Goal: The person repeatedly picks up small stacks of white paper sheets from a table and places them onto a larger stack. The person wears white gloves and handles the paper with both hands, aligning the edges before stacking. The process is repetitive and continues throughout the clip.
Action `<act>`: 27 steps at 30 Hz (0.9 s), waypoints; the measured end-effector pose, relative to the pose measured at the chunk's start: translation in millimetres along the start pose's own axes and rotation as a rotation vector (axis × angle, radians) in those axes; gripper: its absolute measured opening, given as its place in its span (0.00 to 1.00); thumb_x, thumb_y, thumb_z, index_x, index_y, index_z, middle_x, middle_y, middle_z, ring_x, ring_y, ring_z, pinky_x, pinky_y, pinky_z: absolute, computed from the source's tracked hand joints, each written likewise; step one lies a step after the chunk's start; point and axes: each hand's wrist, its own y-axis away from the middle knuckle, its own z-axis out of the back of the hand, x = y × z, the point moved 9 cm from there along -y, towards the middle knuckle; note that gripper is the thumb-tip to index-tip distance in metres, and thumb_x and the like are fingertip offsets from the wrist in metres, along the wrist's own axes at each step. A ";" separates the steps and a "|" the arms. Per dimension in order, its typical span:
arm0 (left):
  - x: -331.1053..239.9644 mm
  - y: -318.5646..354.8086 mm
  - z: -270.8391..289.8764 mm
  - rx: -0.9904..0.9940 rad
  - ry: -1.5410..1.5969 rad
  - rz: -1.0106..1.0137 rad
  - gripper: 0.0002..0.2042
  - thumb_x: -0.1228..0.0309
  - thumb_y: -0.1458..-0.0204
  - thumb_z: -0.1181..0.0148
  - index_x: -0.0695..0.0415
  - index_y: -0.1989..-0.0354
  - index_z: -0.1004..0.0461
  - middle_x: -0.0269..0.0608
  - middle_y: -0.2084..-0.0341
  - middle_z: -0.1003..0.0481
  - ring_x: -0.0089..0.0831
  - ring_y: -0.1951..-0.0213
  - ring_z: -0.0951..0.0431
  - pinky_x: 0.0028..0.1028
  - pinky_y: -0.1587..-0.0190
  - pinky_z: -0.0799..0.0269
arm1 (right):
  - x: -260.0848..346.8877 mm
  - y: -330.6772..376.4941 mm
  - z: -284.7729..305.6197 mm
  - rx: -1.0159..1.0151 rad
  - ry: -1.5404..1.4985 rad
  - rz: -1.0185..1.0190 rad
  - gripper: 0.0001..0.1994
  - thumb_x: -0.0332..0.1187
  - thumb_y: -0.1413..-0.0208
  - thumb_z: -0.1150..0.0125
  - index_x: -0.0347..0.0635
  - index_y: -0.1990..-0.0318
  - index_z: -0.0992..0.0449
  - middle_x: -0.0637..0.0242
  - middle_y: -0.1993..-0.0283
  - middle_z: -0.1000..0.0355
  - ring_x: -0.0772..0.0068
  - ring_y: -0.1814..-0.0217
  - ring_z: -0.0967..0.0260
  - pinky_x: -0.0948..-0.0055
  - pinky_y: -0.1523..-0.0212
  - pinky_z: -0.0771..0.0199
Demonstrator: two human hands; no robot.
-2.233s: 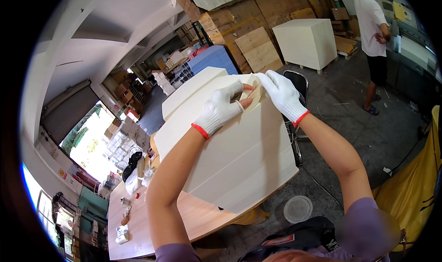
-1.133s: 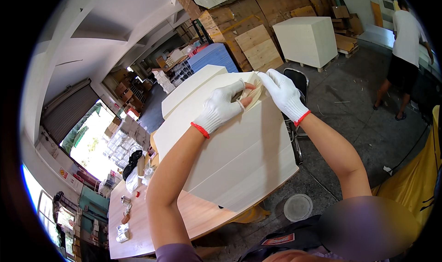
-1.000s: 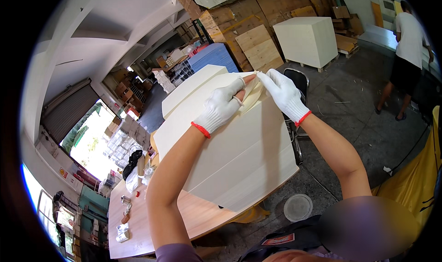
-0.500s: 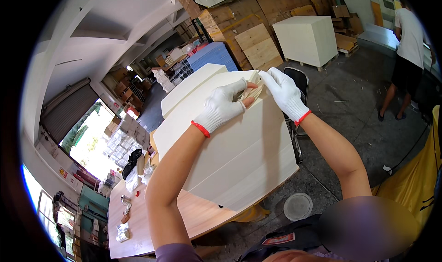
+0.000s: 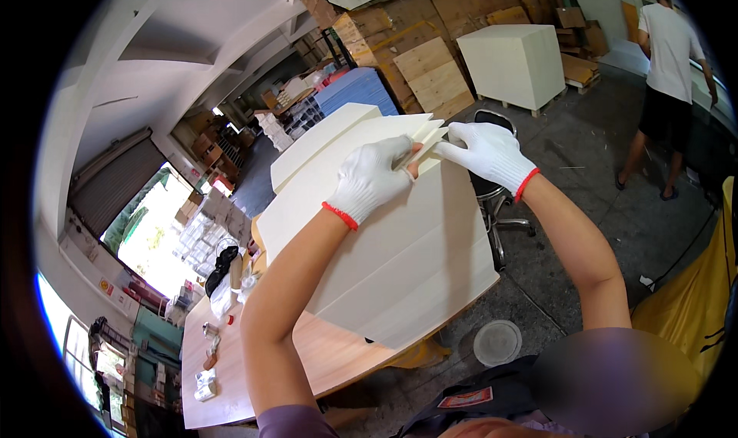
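Note:
A tall stack of cream sheets (image 5: 400, 261), like paper or thin card, stands on the wooden table in front of me. At its far right corner, several top sheets (image 5: 427, 140) are bent up and fanned apart. My left hand (image 5: 372, 175), in a white knit glove with bare thumb and fingertip showing, is closed on these raised sheets. Beside it my right hand (image 5: 489, 155), also gloved in white with a red cuff, pinches at the tip of the same corner. Its fingertips are partly hidden by the glove and sheets.
On the table (image 5: 219, 396) lie small wrapped items and a plastic bag. A black chair (image 5: 492, 188) stands behind the stack, and a round lidded bucket (image 5: 497, 343) on the floor. Farther off are a pallet of cream sheets (image 5: 511, 69), blue sheets (image 5: 355, 92) and a person (image 5: 673, 61).
My right hand has shifted slightly right and down at the corner. The raised sheets now show separate, spread tips. The person at the back right has moved left.

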 end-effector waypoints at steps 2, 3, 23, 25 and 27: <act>2.3 -5.8 -1.5 0.032 -0.013 0.046 0.20 0.64 0.41 0.36 0.45 0.40 0.18 0.48 0.54 0.15 0.43 0.53 0.15 0.38 0.49 0.22 | 5.1 -0.3 2.8 0.002 0.026 0.060 0.28 0.62 0.34 0.47 0.43 0.64 0.22 0.55 0.67 0.22 0.49 0.62 0.22 0.53 0.62 0.27; 4.0 -8.7 -2.3 0.048 -0.019 0.070 0.20 0.63 0.41 0.35 0.45 0.39 0.18 0.47 0.54 0.15 0.44 0.53 0.16 0.38 0.49 0.22 | 8.0 -1.5 2.8 -0.023 0.056 0.111 0.28 0.62 0.33 0.47 0.44 0.63 0.22 0.55 0.67 0.22 0.49 0.62 0.21 0.53 0.62 0.27; 8.0 -2.0 -6.1 0.094 0.350 0.025 0.20 0.62 0.36 0.32 0.58 0.39 0.22 0.35 0.58 0.20 0.22 0.55 0.24 0.27 0.50 0.26 | -6.0 -11.1 -16.1 -0.268 -0.634 -0.058 0.27 0.56 0.27 0.52 0.35 0.62 0.28 0.48 0.67 0.28 0.46 0.61 0.28 0.56 0.57 0.31; 7.1 -1.1 -5.7 0.089 0.346 0.018 0.21 0.62 0.37 0.30 0.57 0.39 0.22 0.34 0.58 0.20 0.21 0.56 0.25 0.27 0.52 0.26 | -6.0 -10.0 -16.8 -0.289 -0.640 -0.052 0.27 0.56 0.26 0.52 0.36 0.63 0.28 0.48 0.67 0.28 0.46 0.62 0.28 0.56 0.58 0.31; 9.7 -1.6 -5.2 0.075 0.338 -0.001 0.21 0.61 0.38 0.30 0.57 0.40 0.22 0.34 0.58 0.20 0.22 0.57 0.24 0.27 0.53 0.26 | -5.9 -10.5 -19.6 -0.289 -0.662 -0.061 0.27 0.56 0.26 0.52 0.36 0.63 0.28 0.49 0.68 0.28 0.46 0.62 0.28 0.56 0.58 0.31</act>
